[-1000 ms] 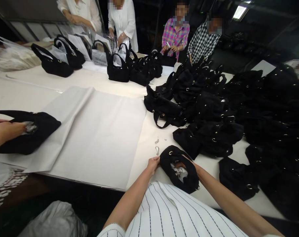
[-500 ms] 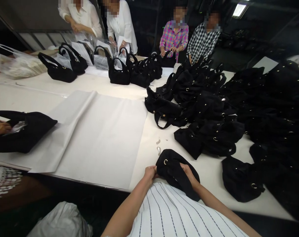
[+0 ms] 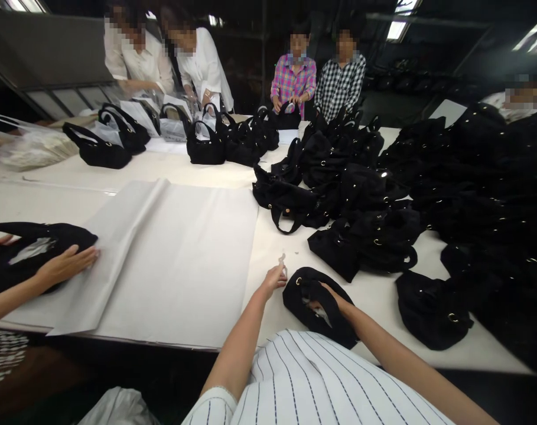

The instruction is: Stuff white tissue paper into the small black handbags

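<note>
While our right hand [image 3: 337, 297] sits at the mouth of this black bag [image 3: 311, 290] by the tabletop's [image 3: 270, 236] near edge, its fingers part-hidden, we can't tell its grip! Just left, our left hand's [image 3: 274, 280] fingers bunch at a small shiny piece [image 3: 282, 258]; whether they're pinching it, we can't tell.

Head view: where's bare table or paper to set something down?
Widest: the white paper, between the leftmost bag and the left hand. Also a table strip between the paper's far edge and the upright bags. Crowded: right side, under the bag pile; just a narrow gap beside the nearest bag.
</note>
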The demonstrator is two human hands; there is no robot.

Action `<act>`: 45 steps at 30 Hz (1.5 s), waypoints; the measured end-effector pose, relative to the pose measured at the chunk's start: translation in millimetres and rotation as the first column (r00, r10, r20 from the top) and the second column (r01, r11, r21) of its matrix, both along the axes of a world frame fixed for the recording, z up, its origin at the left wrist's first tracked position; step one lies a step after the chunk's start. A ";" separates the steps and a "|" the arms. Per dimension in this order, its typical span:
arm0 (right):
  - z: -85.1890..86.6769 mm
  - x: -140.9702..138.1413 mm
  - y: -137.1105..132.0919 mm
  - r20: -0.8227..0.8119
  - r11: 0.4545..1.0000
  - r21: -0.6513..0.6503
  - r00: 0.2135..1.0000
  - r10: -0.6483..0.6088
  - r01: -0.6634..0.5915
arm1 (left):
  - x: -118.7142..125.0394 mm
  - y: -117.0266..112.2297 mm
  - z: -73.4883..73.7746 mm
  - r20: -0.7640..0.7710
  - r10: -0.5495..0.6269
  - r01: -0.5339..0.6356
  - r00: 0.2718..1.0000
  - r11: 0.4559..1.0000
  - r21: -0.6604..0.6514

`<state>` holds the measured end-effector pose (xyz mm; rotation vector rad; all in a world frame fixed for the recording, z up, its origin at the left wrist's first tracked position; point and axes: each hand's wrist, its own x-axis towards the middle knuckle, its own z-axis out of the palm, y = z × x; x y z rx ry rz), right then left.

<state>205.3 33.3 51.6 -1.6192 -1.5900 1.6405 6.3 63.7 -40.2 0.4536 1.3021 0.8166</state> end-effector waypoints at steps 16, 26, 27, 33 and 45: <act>3.0 -28.6 -7.6 -0.093 0.983 0.079 0.981 0.172 -0.164 | -6.3 -66.5 21.5 -0.134 -0.114 0.156 0.984 0.919 0.361; 56.7 33.1 0.1 0.470 0.851 0.053 0.765 0.441 -0.523 | -20.1 -25.9 46.5 -0.665 -0.275 0.475 0.695 0.869 0.137; 53.5 31.1 0.8 0.524 0.843 0.059 0.735 0.430 -0.535 | -15.6 -14.8 55.8 -0.679 -0.272 0.500 0.681 0.851 0.160; 26.8 13.5 1.8 0.648 0.838 0.096 0.673 0.357 -0.537 | 33.0 18.9 100.9 -0.892 -0.442 0.932 0.097 0.355 -0.074; 21.9 32.3 -23.2 0.564 0.764 0.349 0.773 0.292 -0.543 | 67.9 7.0 95.3 -0.936 -0.066 0.932 -0.347 0.087 -0.352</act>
